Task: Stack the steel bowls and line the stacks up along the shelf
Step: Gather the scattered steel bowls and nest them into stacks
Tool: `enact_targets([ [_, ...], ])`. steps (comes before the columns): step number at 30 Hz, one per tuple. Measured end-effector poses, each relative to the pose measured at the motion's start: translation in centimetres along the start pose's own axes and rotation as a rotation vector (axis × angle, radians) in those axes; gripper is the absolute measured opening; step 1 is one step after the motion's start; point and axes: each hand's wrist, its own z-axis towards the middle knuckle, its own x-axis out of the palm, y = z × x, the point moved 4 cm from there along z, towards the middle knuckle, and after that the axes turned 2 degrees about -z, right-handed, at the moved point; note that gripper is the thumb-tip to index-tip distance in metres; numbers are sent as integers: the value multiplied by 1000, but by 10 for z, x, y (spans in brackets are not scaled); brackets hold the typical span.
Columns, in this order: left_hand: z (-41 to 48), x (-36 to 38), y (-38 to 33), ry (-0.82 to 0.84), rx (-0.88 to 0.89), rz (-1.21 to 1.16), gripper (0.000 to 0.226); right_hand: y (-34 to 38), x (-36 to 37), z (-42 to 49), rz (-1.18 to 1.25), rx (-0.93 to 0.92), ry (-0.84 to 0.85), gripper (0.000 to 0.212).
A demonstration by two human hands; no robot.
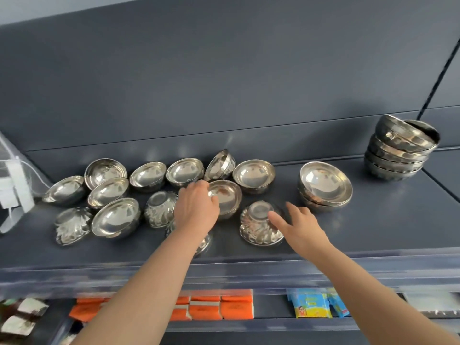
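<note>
Several loose steel bowls lie scattered over the left and middle of a dark grey shelf (373, 227), some upright, some upside down. My left hand (196, 207) grips the near rim of an upright bowl (227, 195) in the middle. My right hand (296, 222) hovers with fingers spread just right of an upside-down patterned bowl (258, 224). A short stack of bowls (324, 186) stands to the right. A taller leaning stack (400, 150) stands at the far right against the back panel. One bowl (220, 163) rests tilted on its side at the back.
A clear plastic holder (15, 185) with white cards stands at the shelf's left end. Below the shelf's front lip (249, 275), a lower shelf holds orange packets (214, 308), blue and yellow packets (312, 306) and dark wrapped items at the left.
</note>
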Motion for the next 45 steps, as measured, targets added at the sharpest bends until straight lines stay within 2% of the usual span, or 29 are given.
enact_targets([
  [3,13,3,22,107,-77,149,31,14,9,-1,-2,-74,-31,85],
  [6,21,11,34,207,-99,173,18,21,14,-5,-88,-126,-58,96],
  [8,25,14,37,203,-93,157,16,25,14,-9,-184,-203,-98,103],
  [11,29,16,38,200,-93,110,19,29,19,-11,-338,-290,-71,104],
  [14,28,18,38,181,-86,52,19,31,20,-9,-330,-291,-56,96],
  [16,26,14,38,104,-78,-2,21,31,19,-10,-326,-291,-72,92],
  [20,23,-4,34,-59,-46,-50,22,32,6,-17,-61,-221,-159,71],
  [24,23,-16,27,-104,-25,-39,16,30,-3,-19,149,-70,-91,59],
  [29,19,-7,20,-42,-17,-38,17,26,-4,-20,203,-38,-97,56],
  [32,16,3,17,8,-19,-48,16,18,-3,-19,382,48,-70,48],
  [34,15,8,16,30,-25,-45,14,13,-2,-19,463,91,-47,52],
  [38,13,11,15,83,-29,39,10,15,-8,-21,491,138,-27,49],
  [39,12,9,13,79,-22,84,15,16,-9,-22,473,124,-16,45],
  [42,6,4,-3,-9,175,106,39,21,-11,-22,400,65,25,30],
  [45,-5,12,-32,72,447,-95,40,21,-9,-24,485,153,60,43],
])
